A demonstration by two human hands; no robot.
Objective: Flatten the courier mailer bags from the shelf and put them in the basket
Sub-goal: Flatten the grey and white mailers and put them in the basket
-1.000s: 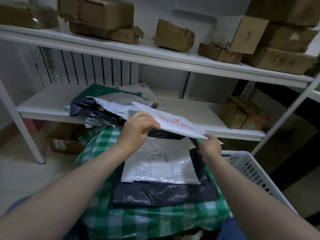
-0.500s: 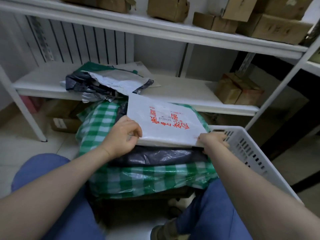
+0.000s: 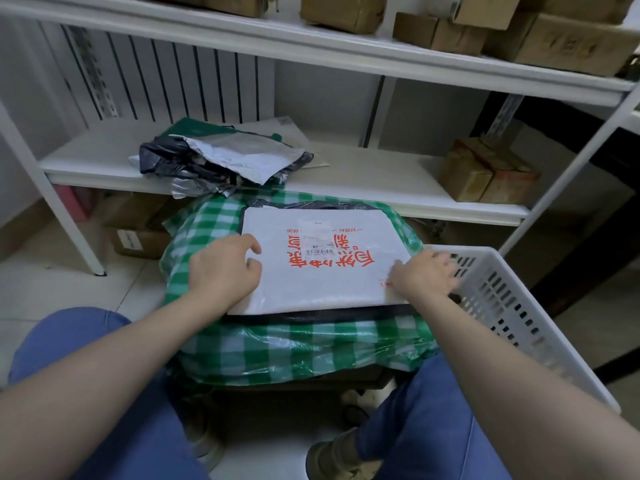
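Observation:
A white mailer bag [image 3: 332,271] with red characters lies flat on top of a stack, over a black mailer [image 3: 311,316] and a green-checked plastic bag [image 3: 294,348]. My left hand [image 3: 225,268] rests on the white mailer's left edge with loosely bent fingers. My right hand [image 3: 424,275] lies flat on its right corner, fingers stretched toward the rim of the white slotted basket [image 3: 502,292]. A crumpled pile of grey, black and green mailers [image 3: 221,164] sits on the middle shelf [image 3: 363,178] behind the stack.
Taped brown cartons [image 3: 485,171] stand on the shelf's right end, and more boxes [image 3: 554,39] line the top shelf. Cardboard boxes [image 3: 138,237] sit on the floor under the shelf. My knees in blue trousers flank the stack.
The white mailer came down from mid-air onto the stack and now lies flat. Both hands went from gripping its edges to resting on top of it. The camera tilted down.

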